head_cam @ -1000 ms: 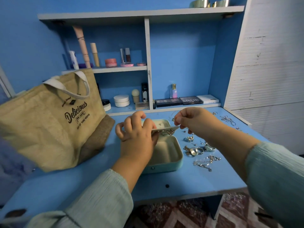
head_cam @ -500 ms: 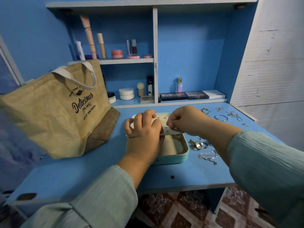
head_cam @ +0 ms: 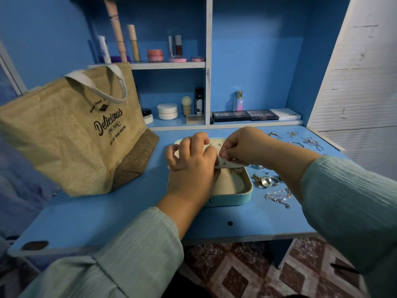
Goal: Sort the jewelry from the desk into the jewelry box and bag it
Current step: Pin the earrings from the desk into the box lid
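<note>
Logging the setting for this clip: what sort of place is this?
Probably a home dressing or vanity desk: cosmetics on the blue shelves, eyeshadow palettes, and loose jewelry beside a jewelry box.

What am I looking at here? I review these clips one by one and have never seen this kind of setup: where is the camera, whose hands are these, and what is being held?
There is no machine here. A person wears a wide-angle camera on the head, so you look down along their arms at a blue desk.

The left hand and the right hand meet over an open teal jewelry box. Together they pinch a small white earring card above the box's beige tray.

Right of the box lie loose pieces: silver rings, a thin chain, and more jewelry near the far right corner. A tan jute bag printed "Delicious" stands on the left. The shelves behind hold cosmetics.
</note>
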A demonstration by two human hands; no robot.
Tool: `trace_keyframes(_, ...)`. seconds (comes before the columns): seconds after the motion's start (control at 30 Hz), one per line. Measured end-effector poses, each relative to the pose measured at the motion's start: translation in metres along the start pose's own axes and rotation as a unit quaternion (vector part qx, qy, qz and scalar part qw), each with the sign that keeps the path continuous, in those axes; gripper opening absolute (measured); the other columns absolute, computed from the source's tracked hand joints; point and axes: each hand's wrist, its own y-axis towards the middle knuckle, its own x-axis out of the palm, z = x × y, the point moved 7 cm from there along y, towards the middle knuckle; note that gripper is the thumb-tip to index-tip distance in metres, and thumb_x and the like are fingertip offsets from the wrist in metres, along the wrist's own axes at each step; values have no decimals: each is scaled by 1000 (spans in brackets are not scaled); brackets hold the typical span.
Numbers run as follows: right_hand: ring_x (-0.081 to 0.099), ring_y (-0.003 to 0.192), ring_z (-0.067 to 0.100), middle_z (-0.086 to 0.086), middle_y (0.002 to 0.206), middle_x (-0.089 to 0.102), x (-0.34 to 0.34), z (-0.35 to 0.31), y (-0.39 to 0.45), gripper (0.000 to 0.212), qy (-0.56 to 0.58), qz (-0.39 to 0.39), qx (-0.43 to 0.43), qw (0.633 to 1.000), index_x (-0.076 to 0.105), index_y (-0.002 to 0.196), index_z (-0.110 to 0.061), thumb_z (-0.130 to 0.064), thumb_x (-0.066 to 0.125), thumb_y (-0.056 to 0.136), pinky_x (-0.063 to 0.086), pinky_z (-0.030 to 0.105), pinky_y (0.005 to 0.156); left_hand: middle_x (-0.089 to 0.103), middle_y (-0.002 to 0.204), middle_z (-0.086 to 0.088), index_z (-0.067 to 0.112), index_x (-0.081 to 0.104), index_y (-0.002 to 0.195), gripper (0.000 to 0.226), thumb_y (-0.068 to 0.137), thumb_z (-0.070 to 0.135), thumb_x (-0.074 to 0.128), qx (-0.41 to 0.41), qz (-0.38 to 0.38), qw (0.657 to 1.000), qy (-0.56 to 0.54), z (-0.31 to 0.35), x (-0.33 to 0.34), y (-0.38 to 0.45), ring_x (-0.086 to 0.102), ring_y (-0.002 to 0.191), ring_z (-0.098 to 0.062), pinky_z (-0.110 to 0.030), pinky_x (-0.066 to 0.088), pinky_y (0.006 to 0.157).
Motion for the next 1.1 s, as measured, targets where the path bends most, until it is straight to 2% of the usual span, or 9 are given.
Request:
trace_keyframes(0.2,45,57,3,-12,60,54,1,-3,1,12,-27,-15,-6,1000,73,86,-15,-10,62,85,39,16,52,37,104,1,18,60,63,21,67,10,41,-1,-2,1000,-6,0,-1,0,36,92,-22,-37,22,82)
trace_keyframes(0.3,44,55,3,-16,51,54,1,-5,3,16,-54,-19,-7,998,74,89,-14,-8,59,86,40,15,53,37,104,0,16,60,64,5,64,15,65,6,-10,1000,-14,-1,0,0,36,92,-22,-37,21,81)
trace_keyframes(0.37,44,54,3,-17,46,54,2,-6,4,18,-72,-26,-9,997,75,91,-14,-9,58,86,40,16,53,37,104,-1,16,60,65,19,59,17,78,5,-24,1000,-17,-1,2,0,36,92,-23,-38,21,82)
trace_keyframes(0.53,43,66,4,-11,77,53,5,-11,3,20,-151,-57,-41,986,69,101,-15,-16,50,93,33,13,56,37,104,1,19,59,63,30,49,18,86,-1,-43,999,-16,-1,2,0,36,92,-22,-37,21,82)
trace_keyframes(0.63,46,81,11,3,101,63,7,-12,4,25,-187,-72,-45,979,67,107,-12,-18,46,94,36,18,62,37,105,1,20,60,63,30,49,19,86,0,-45,999,-15,-1,1,1,37,93,-22,-37,21,83)
trace_keyframes(0.7,46,84,13,8,108,63,9,-14,5,26,-210,-75,-49,974,66,108,-10,-20,46,94,36,20,61,37,105,1,19,60,64,29,50,22,86,1,-43,999,-16,0,0,1,37,93,-22,-37,21,83)
trace_keyframes(0.87,46,80,14,8,100,63,11,-16,7,24,-236,-83,-64,966,67,103,-9,-20,48,92,33,16,58,37,105,1,20,60,64,27,55,26,84,0,-34,999,-21,-1,-1,1,37,93,-22,-37,21,82)
trace_keyframes(1.0,44,72,8,-5,83,56,8,-17,6,18,-215,-86,-72,970,67,93,-15,-13,50,90,32,15,56,37,105,1,19,59,63,29,52,25,85,-6,-35,999,-19,-1,0,1,36,93,-22,-37,21,83)
trace_keyframes(1.1,46,82,11,-8,82,53,7,-17,7,15,-219,-75,-86,969,61,90,-21,-12,49,91,32,14,58,37,105,1,20,60,64,29,51,23,86,-7,-39,999,-20,-1,1,0,36,93,-22,-37,21,83)
